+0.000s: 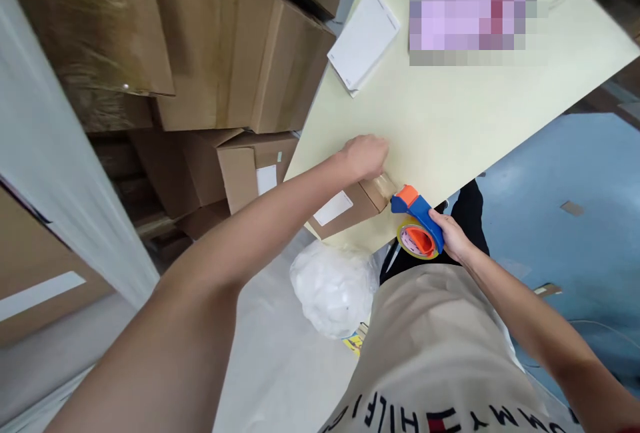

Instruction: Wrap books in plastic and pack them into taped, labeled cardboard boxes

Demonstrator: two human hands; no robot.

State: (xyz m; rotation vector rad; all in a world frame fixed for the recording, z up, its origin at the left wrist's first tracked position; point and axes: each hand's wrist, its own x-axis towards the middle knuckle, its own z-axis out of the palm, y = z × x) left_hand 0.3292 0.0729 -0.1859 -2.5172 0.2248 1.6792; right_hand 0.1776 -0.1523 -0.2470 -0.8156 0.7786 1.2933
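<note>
A small brown cardboard box [367,201] with a white label [333,207] lies near the table's front left corner. My left hand [367,156] is closed at its far side, its fingers curled down by the upper edge; the fingertips are hidden. In my right hand [453,236] is a blue and orange tape dispenser [424,216], gripped by its handle. The roll of clear tape [411,239] hangs on its lower side. The dispenser's orange head is at the box's right end, where a shiny strip of tape [384,186] shows.
Beyond the box, a pad of white sheets [364,39] lies on the pale table [440,113], with a blurred-out patch to its right. Large cardboard boxes [215,39] are stacked on the left. A white plastic bag [334,289] sits below the table's edge, close to my body.
</note>
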